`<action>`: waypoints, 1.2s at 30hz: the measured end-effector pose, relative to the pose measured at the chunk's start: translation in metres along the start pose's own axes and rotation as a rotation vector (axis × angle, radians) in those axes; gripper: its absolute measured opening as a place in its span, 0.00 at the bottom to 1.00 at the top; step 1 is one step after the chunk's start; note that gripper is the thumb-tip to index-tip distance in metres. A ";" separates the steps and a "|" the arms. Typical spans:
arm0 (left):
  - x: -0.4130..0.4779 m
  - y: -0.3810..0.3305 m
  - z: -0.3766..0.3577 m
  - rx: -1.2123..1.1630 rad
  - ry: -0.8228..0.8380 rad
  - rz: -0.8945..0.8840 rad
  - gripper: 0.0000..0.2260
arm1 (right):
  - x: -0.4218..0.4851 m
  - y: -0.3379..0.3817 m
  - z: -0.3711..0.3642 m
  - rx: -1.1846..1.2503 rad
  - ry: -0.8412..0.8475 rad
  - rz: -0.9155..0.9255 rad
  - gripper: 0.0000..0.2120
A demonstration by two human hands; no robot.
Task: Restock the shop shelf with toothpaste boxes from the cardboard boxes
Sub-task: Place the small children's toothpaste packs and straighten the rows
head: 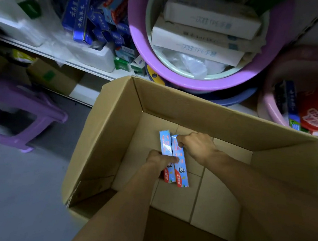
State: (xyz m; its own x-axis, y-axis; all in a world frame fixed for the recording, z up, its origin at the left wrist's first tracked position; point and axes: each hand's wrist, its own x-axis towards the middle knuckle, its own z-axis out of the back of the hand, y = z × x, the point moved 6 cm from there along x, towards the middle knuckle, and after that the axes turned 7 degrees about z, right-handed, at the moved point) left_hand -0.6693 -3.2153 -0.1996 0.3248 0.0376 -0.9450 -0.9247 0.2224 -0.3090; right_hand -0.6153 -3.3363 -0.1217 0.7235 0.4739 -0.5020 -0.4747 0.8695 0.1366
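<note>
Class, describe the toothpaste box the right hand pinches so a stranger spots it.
Find the big open cardboard box in the middle. Inside, the right toothpaste box is beside the left toothpaste box, both blue. Only its far end is pinched by the right hand.

At twelve o'clock, white boxes (197, 47) in the purple basin (135, 43) read "一次性TPE手套". At six o'clock, the toothpaste boxes (182, 162) show "高露洁" on red end labels.

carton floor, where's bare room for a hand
In the carton, bare floor lies between the toothpaste boxes and the right wall, plus a narrower strip by the left wall. The middle is crowded: left hand and right hand grip the boxes.
</note>
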 end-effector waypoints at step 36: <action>-0.373 -0.099 0.043 0.092 0.023 -0.523 0.07 | -0.252 0.014 0.282 0.190 -0.618 0.029 0.05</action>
State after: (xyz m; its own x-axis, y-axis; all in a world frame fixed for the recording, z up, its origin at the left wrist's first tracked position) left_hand -0.6906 -3.2098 0.1880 0.7326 -0.1221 -0.6696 -0.6187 0.2908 -0.7299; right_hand -0.6629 -3.4040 0.2477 0.8939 0.4409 0.0805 -0.4421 0.8379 0.3203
